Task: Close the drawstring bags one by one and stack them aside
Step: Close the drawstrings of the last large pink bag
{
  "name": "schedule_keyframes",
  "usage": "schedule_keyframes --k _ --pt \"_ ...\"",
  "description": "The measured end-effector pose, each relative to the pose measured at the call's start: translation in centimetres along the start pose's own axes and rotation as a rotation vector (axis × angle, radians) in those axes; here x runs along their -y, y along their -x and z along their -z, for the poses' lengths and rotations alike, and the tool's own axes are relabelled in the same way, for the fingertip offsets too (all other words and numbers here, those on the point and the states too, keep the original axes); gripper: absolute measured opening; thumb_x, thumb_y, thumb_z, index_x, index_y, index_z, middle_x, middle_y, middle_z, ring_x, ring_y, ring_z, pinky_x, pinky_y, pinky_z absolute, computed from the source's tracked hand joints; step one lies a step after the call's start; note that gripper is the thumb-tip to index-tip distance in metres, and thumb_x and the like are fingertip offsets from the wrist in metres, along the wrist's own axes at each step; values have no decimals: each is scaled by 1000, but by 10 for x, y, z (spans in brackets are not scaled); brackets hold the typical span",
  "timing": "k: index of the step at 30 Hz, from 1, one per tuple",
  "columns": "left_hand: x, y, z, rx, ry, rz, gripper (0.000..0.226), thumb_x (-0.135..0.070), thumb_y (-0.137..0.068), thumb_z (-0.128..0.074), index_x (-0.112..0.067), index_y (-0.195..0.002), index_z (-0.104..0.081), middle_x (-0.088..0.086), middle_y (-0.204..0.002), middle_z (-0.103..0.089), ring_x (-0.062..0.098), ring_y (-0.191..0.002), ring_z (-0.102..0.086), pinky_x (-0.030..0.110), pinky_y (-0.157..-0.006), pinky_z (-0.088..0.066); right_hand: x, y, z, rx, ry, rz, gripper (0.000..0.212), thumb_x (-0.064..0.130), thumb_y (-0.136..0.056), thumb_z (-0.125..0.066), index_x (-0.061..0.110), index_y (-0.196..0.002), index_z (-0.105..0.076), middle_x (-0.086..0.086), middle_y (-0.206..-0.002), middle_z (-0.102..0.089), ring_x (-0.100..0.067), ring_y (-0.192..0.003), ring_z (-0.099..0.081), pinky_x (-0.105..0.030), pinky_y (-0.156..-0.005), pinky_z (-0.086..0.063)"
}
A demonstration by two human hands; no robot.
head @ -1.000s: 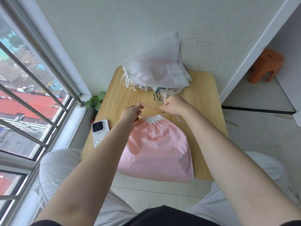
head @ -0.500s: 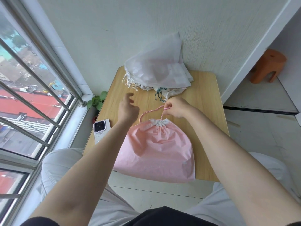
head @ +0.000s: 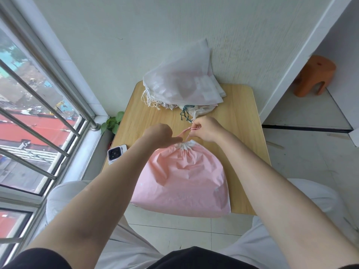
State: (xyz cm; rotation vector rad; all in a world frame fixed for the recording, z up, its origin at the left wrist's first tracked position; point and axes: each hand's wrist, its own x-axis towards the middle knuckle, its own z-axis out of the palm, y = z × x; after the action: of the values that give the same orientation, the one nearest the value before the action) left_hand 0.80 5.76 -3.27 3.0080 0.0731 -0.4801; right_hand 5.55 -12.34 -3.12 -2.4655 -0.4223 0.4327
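Observation:
A pink drawstring bag (head: 184,177) lies flat on the small wooden table (head: 242,117), its white mouth gathered tight at the far end and its bottom hanging over the near edge. My left hand (head: 161,135) is closed beside the gathered neck, pinching the pink drawstring (head: 184,132). My right hand (head: 206,128) pinches the same string just above the neck. A pile of white translucent drawstring bags (head: 182,84) rests at the back of the table against the wall, strings dangling toward me.
A white phone (head: 116,153) lies at the table's left edge. A small green plant (head: 112,123) sits by the window sill. Window bars run along the left. An orange stool (head: 314,74) stands on the floor at the right. My lap is under the table.
My left hand, which let go and lifted open half a second ago, has come back down and closed on the drawstring by the bag's neck. The right hand kept its hold.

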Motion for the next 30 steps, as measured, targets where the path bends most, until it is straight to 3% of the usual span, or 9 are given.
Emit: schedule_keyframes --k 2,6,12,18,21,24,26,28,30 --pt "0 -1 4 62 253 -6 58 -58 -92 -52 -13 -56 -48 -1 -56 -42 17 -51 -39 26 -51 -30 1 0 -1 -9 6 -13 9 24 -81 -76 18 -84 -71 1 -89 -63 -16 -85 -58 -26 -69 -43" --pt "-5 10 12 185 1073 -49 29 -19 -98 -53 -7 -74 -63 2 -61 -51 15 -52 -43 25 -52 -36 2 -2 -5 -3 1 -40 12 25 -82 -77 17 -89 -74 2 -94 -66 -14 -89 -60 -24 -73 -44" --pt "-7 12 1 262 1339 -103 20 -10 -99 -52 -5 -97 -71 18 -98 -67 10 -45 -37 25 -48 -23 2 -3 -8 -25 0 -21 8 22 -83 -74 14 -84 -76 3 -86 -69 -13 -85 -59 -23 -70 -43" --pt "-5 8 -5 52 1214 191 22 -29 -83 -77 -7 -83 -77 0 -53 -49 9 -34 -27 17 -37 -21 8 2 -5 66 5 -29 13 26 -86 -72 14 -80 -74 5 -76 -65 -11 -75 -57 -22 -63 -40" --pt "-6 6 -7 -19 1056 201 22 -33 -87 -72 -14 -75 -75 -8 -41 -45 9 -36 -29 17 -37 -24 15 4 -2 91 26 -6 21 30 -86 -71 10 -80 -72 6 -76 -65 -12 -75 -57 -22 -59 -42" --pt "-7 7 -9 49 973 111 20 -20 -88 -65 -12 -70 -70 -4 -50 -45 13 -47 -34 21 -45 -28 23 1 3 129 -28 -22 29 27 -82 -68 -1 -90 -72 -8 -95 -72 -22 -83 -63 -27 -67 -44" --pt "-7 8 -12 93 859 37 23 -25 -86 -67 -5 -76 -71 3 -64 -51 16 -56 -39 26 -53 -32 27 1 6 131 -116 -43 31 26 -77 -68 -3 -87 -70 -19 -90 -69 -24 -70 -58 -28 -64 -42" --pt "-8 7 -17 77 761 19 28 -30 -88 -67 -5 -77 -70 5 -67 -50 16 -57 -40 27 -55 -31 33 1 11 78 -264 -45 26 27 -78 -70 2 -85 -73 -15 -80 -65 -20 -71 -57 -28 -65 -43" --pt "-9 5 -20 50 786 57 28 -30 -93 -62 -7 -85 -74 5 -68 -52 16 -57 -43 25 -55 -34 40 2 15 6 -541 -13 19 26 -83 -72 18 -100 -73 -3 -101 -70 -12 -92 -61 -21 -69 -45"
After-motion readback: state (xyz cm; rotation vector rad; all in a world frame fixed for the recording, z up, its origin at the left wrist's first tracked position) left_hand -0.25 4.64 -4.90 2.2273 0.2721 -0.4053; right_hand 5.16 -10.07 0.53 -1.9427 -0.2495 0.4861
